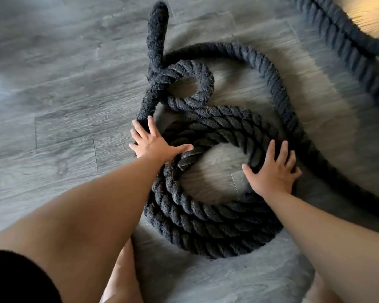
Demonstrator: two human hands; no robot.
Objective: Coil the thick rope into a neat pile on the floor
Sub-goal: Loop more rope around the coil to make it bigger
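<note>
A thick black twisted rope (206,224) lies in a round coil of stacked turns on the grey wood floor (53,106). My left hand (155,145) presses flat on the coil's left side, fingers spread. On the coil's right side rests my right hand (274,173), fingers straight and spread. Behind the coil the rope makes a small loop (197,79), with a fuzzy rope end (158,29) pointing away from me. A wider bend of rope (278,84) sweeps round the right and runs off at the lower right.
Another stretch of the same rope (341,29) crosses the top right corner. My bare knees (123,276) show at the bottom edge, close to the coil's near side. Bare floor spreads to the left.
</note>
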